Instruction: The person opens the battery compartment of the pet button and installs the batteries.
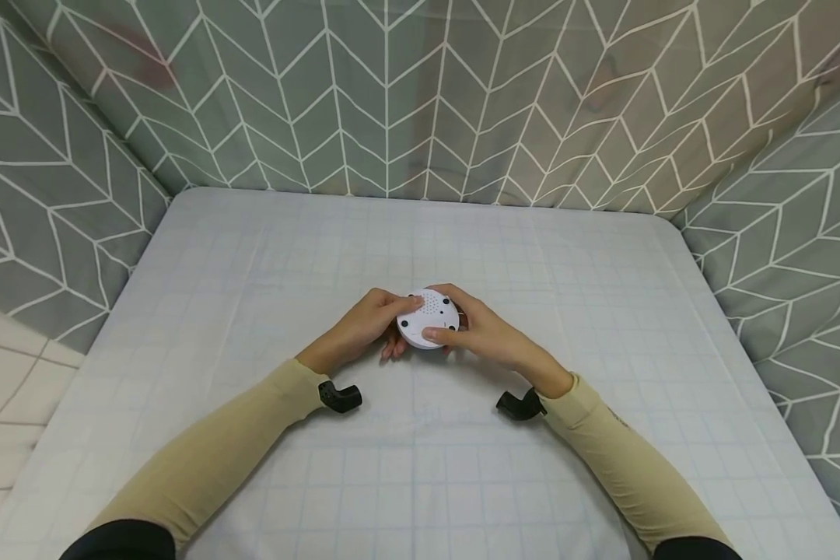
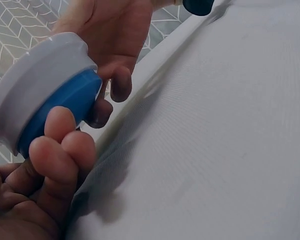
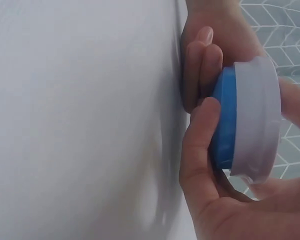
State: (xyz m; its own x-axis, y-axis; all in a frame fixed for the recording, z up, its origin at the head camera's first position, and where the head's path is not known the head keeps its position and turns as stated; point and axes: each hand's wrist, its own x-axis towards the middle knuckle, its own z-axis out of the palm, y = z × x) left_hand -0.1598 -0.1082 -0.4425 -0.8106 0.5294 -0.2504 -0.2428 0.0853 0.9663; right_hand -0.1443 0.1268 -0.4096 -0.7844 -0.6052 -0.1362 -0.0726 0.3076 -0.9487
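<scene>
A round white device (image 1: 430, 317), with a cluster of small holes and black dots on its upward face, is held between both hands above the table's middle. In the wrist views its lower side is a blue section (image 3: 226, 120) under a thick white rim (image 3: 257, 120). My left hand (image 1: 364, 327) grips the left edge, thumb on the white face and fingers curled beneath, beside the blue section. From the other side my right hand (image 1: 493, 334) grips it, its thumb across the face and its fingers around the edge and underside.
A white cloth with a faint grid covers the table (image 1: 420, 482). Grey curtains (image 1: 392, 101) with white chevron lines stand along the back and both sides. Black wrist cameras (image 1: 339, 397) sit at the cuffs. Pale floor tiles (image 1: 7, 381) show at left.
</scene>
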